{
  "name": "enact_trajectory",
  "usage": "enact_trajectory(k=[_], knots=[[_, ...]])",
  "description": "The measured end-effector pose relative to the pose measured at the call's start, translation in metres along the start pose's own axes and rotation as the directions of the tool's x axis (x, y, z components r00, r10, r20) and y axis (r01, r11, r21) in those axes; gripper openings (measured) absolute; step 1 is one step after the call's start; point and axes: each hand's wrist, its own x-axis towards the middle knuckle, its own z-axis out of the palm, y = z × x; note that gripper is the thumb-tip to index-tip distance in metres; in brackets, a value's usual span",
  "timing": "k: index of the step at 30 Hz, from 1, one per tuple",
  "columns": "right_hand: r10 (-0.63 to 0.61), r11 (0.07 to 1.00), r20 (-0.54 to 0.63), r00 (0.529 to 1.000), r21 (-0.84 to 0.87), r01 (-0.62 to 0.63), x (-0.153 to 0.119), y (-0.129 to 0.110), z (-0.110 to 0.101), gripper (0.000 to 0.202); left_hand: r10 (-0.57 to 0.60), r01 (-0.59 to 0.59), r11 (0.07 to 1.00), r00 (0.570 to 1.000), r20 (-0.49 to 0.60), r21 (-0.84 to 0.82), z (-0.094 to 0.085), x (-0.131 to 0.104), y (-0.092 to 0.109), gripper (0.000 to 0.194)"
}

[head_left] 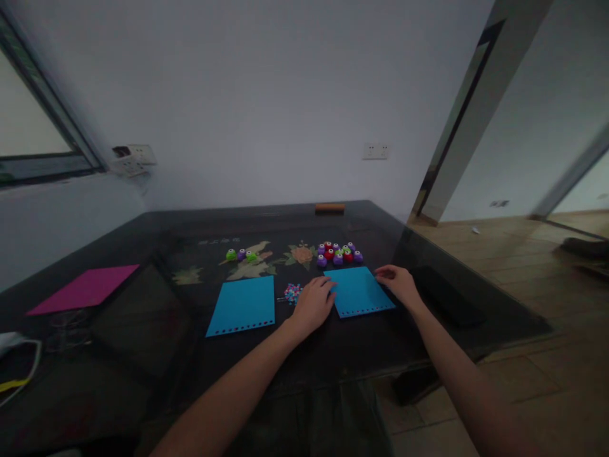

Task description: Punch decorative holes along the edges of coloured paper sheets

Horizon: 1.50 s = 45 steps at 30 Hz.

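Note:
Two blue sheets with a row of holes along the near edge lie on the dark table. My left hand rests with its fingertips on the left edge of the right blue sheet, fingers apart. At that sheet's right edge is my right hand, thumb and fingers close together at the border. The left blue sheet lies untouched. Between the sheets, beside my left hand, sits a small pile of pink, white and blue bits. Several red, purple and green eyeball figures stand just behind the right sheet.
Three more figures stand behind the left sheet. A magenta sheet lies at the far left, a brown roll at the back. A dark flat object is right of my right hand. A white cable curves at the left edge.

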Motion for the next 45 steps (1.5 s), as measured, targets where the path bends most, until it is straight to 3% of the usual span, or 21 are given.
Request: enact_trajectory(k=[5,8,12,14,17,20,25,28,31,35,37,42,45], knots=[[0.021,1.0,-0.019,1.0,-0.008,-0.021,0.0,-0.002,-0.001,0.02,0.042,-0.043,0.998,0.998,-0.042,-0.044,-0.032,0.006,-0.006,0.028],[0.026,1.0,-0.022,0.999,0.0,-0.026,-0.001,-0.004,-0.001,0.022,0.063,-0.069,0.996,0.994,-0.093,-0.063,-0.062,0.005,-0.027,0.026],[0.007,1.0,-0.046,0.999,0.013,-0.006,-0.002,-0.007,-0.002,0.023,-0.124,0.123,0.992,0.972,-0.202,-0.018,-0.1,-0.008,-0.087,0.024],[-0.016,0.999,-0.057,0.998,0.039,0.018,-0.002,-0.013,-0.003,0.023,-0.226,0.23,0.973,0.954,-0.196,0.0,-0.111,-0.02,-0.124,0.025],[-0.081,0.993,-0.065,0.995,0.081,0.086,-0.002,-0.033,-0.004,0.021,-0.355,0.363,0.932,0.923,-0.15,0.025,-0.116,-0.041,-0.171,0.025],[-0.153,0.98,-0.033,0.988,0.125,0.156,-0.004,-0.068,0.002,0.02,-0.398,0.401,0.916,0.911,-0.105,0.012,-0.114,-0.058,-0.197,0.026],[-0.339,0.922,0.093,0.936,0.232,0.311,-0.004,-0.148,0.034,0.015,-0.357,0.358,0.934,0.931,-0.082,0.003,-0.115,-0.067,-0.203,0.027],[-0.457,0.872,0.201,0.867,0.291,0.392,-0.001,-0.19,0.066,0.014,-0.309,0.31,0.95,0.95,-0.049,0.019,-0.117,-0.069,-0.203,0.027],[-0.495,0.862,0.3,0.815,0.289,0.417,0.0,-0.215,0.104,0.016,-0.263,0.263,0.964,0.965,0.012,0.039,-0.117,-0.072,-0.206,0.029],[-0.444,0.891,0.352,0.824,0.074,0.449,-0.007,-0.217,0.15,0.02,-0.286,0.285,0.958,0.955,0.08,0.024,-0.117,-0.075,-0.207,0.046],[-0.444,0.872,0.391,0.806,-0.018,0.489,-0.012,-0.211,0.164,0.023,-0.301,0.299,0.954,0.948,0.102,0.032,-0.117,-0.075,-0.206,0.056],[-0.509,0.786,0.431,0.745,-0.119,0.606,-0.018,-0.201,0.176,0.047,-0.315,0.3,0.948,0.936,0.159,0.11,-0.118,-0.076,-0.204,0.064],[-0.504,0.78,0.436,0.745,-0.141,0.61,-0.019,-0.203,0.177,0.055,-0.317,0.299,0.946,0.933,0.172,0.125,-0.118,-0.076,-0.204,0.063]])
